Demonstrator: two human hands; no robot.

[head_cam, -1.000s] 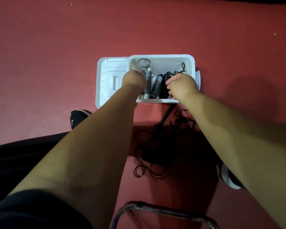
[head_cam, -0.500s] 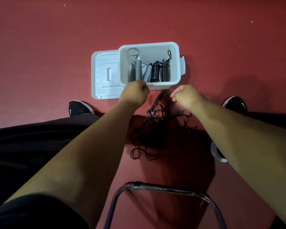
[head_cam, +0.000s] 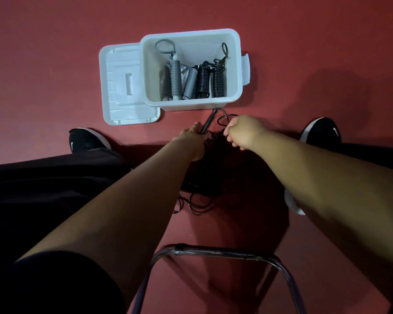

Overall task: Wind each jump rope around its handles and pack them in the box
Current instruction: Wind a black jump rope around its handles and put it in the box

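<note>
The box (head_cam: 192, 104) held wound ropes (head_cam: 191, 82); one black rope (head_cam: 213, 143) lay tangled just before it. Your right hand (head_cam: 242, 132) pinched its loop; your left hand (head_cam: 190, 141) met the handle (head_cam: 208, 125), grip unclear. Next, I judge: untangle, then wind.

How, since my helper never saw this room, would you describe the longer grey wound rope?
On the red floor stands an open white box, lid lying beside it. Inside, yours is the left grey rope. Unlike the shorter grey rope and the two black ropes beside it, it ends in a grey loop.
</note>
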